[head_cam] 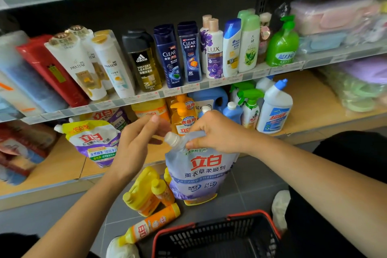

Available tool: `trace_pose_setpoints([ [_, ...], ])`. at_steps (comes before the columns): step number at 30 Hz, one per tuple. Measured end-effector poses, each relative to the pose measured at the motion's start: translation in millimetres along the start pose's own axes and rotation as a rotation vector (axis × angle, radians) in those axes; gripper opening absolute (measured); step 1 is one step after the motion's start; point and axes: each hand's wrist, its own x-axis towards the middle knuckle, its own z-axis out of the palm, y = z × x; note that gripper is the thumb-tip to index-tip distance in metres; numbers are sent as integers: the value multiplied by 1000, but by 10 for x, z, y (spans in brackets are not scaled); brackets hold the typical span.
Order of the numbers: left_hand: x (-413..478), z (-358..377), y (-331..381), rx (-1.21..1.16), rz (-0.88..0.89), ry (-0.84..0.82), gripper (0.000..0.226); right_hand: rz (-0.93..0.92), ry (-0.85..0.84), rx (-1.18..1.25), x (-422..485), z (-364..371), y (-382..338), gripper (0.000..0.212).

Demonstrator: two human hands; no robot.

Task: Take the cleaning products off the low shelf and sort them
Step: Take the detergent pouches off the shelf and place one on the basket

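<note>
My right hand (215, 132) grips the top corner of a lavender softener pouch (199, 176) with a clear screw cap, holding it upright over the floor in front of the low wooden shelf (310, 109). My left hand (136, 144) hovers just left of the cap with fingers relaxed, holding nothing. On the floor beside the pouch stand yellow detergent bottles (146, 190), and one orange-yellow bottle (150, 224) lies on its side. A second pouch (94, 140), yellow and purple, lies on the low shelf at the left. Orange pump bottles (182, 115), a green spray bottle (250, 107) and a white toilet cleaner bottle (274, 111) stand on the shelf behind my hands.
A black basket with a red rim (215, 236) sits on the grey floor near me. The shelf above (146, 96) carries shampoo and body wash bottles. Red packets (18, 148) lie at the far left of the low shelf. Bagged goods fill the shelves at the right.
</note>
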Motion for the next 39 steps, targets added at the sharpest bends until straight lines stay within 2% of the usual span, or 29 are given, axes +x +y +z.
trace_pose_setpoints([
  [3, 3, -35, 28, -190, -39, -88, 29, 11, 23, 24, 13, -10, 6, 32],
  [6, -11, -42, 38, -222, -41, -125, 22, 10, 43, 46, 25, -21, 9, 35],
  [9, -17, -60, 21, -204, -25, -140, 39, 15, 53, 55, 26, -30, 8, 34],
  [11, -17, -69, 6, -160, -1, -129, 35, 19, 50, 59, 19, -29, 2, 33],
  [14, -25, -32, 11, -77, 2, -76, 17, 22, 44, 56, 11, -20, -9, 33],
  [21, -27, 13, 3, 24, 3, 13, 36, 28, 34, 53, 6, 1, -21, 34],
  [23, -36, 11, 18, 36, 4, 17, 32, 30, 33, 56, 6, 1, -17, 34],
  [26, -32, -30, 35, 40, 19, -53, 16, 32, 28, 60, 11, 3, -14, 31],
  [31, -38, -95, 36, 44, 144, -249, 42, 31, 42, 50, 17, 3, -6, 30],
  [33, -36, -91, 16, 60, 150, -225, 38, 29, 46, 42, 22, 5, -4, 33],
  [36, -40, -65, 21, 59, 100, -115, 19, 23, 49, 46, 31, 4, -1, 36],
  [39, -27, -49, 13, -8, 1, -79, 24, 9, 55, 48, 35, 12, 10, 37],
])
